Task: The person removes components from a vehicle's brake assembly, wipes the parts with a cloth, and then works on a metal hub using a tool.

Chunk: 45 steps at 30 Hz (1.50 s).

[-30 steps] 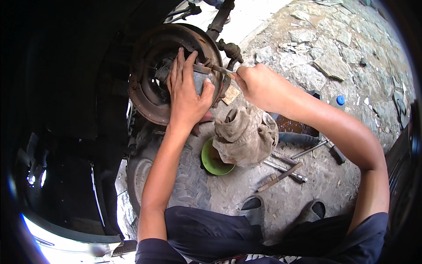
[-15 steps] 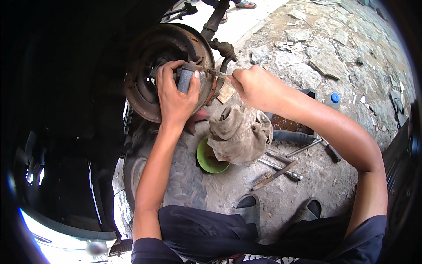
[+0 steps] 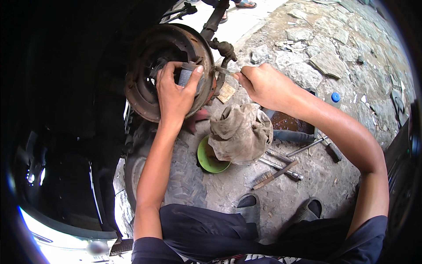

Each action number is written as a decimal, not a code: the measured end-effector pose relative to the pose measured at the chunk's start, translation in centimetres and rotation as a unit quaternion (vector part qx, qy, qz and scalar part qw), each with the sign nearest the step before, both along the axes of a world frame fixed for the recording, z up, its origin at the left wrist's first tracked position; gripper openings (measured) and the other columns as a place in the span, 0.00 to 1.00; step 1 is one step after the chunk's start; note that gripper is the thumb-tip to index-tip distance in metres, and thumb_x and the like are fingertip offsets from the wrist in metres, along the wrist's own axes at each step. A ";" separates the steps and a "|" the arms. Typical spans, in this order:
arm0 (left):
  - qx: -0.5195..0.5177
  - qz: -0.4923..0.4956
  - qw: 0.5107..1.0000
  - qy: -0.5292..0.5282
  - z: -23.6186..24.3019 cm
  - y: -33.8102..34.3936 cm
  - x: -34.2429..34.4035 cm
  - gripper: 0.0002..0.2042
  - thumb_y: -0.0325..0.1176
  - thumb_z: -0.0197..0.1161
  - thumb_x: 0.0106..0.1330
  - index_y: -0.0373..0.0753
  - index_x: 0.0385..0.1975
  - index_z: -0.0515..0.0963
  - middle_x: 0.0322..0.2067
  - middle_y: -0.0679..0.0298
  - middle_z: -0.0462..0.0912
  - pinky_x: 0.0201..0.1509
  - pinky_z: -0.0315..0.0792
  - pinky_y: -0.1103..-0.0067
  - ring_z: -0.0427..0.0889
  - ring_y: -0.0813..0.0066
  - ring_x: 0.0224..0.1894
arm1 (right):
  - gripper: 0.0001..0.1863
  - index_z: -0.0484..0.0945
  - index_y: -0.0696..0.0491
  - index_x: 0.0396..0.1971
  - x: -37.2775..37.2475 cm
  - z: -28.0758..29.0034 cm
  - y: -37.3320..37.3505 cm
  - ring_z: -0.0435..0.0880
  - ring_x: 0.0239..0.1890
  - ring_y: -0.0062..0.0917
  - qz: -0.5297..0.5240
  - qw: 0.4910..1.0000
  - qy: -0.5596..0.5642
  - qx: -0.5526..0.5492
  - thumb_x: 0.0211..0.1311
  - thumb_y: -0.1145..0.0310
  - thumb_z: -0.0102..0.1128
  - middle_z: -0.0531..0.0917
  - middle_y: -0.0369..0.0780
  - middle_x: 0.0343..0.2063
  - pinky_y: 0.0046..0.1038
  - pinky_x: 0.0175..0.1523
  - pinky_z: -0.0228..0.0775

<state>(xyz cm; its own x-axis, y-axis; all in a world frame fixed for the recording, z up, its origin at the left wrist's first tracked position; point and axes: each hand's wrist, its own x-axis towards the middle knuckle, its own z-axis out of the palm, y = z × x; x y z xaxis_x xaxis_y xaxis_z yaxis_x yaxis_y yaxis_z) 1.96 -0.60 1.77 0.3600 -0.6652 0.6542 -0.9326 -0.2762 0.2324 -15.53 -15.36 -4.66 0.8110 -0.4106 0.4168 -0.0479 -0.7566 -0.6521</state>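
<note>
My left hand is closed around a grey block-like brake part, apparently a brake shoe, with the thumb on its upper right end. It is held in front of the rusty round brake backing plate of a vehicle. To the right, my right hand is closed on a thin, flat tool, whose tip points left toward the plate's rim and the brake part. The fist hides the tool's handle, so its exact kind is unclear.
Below are a crumpled cloth, a green bowl, a wooden-handled wire brush, metal wrenches and a tray of brown liquid. A tyre lies at the left. A blue-capped bottle stands right, near broken stone slabs.
My right hand has drawn slightly to the right with the thin tool, away from the brake part. My left thumb has shifted up onto the part's upper end.
</note>
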 end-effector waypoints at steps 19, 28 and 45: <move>-0.004 -0.026 0.998 -0.057 -0.4 0.0 0.7 0.19 0.42 0.72 0.63 0.30 0.39 0.81 0.39 0.52 0.83 0.57 0.69 0.65 0.78 0.54 0.49 | 0.12 0.82 0.64 0.29 3.5 0.8 1.0 0.87 0.32 0.53 -0.012 0.998 -0.055 -0.024 0.62 0.69 0.56 0.84 0.58 0.26 0.47 0.39 0.81; 0.001 -0.011 0.998 -0.060 -0.6 0.3 1.3 0.18 0.42 0.71 0.65 0.32 0.42 0.82 0.41 0.53 0.82 0.55 0.70 0.70 0.79 0.61 0.46 | 0.15 0.83 0.63 0.32 1.2 2.1 -2.0 0.86 0.33 0.53 0.048 0.996 -0.002 -0.069 0.69 0.66 0.56 0.84 0.56 0.24 0.46 0.41 0.81; -0.009 0.001 0.999 -0.043 -0.7 -0.1 1.7 0.17 0.43 0.57 0.75 0.30 0.40 0.81 0.37 0.50 0.83 0.51 0.71 0.69 0.81 0.58 0.42 | 0.17 0.80 0.69 0.26 1.6 0.9 0.0 0.85 0.33 0.56 0.049 0.995 -0.039 0.072 0.67 0.69 0.55 0.81 0.61 0.23 0.49 0.41 0.79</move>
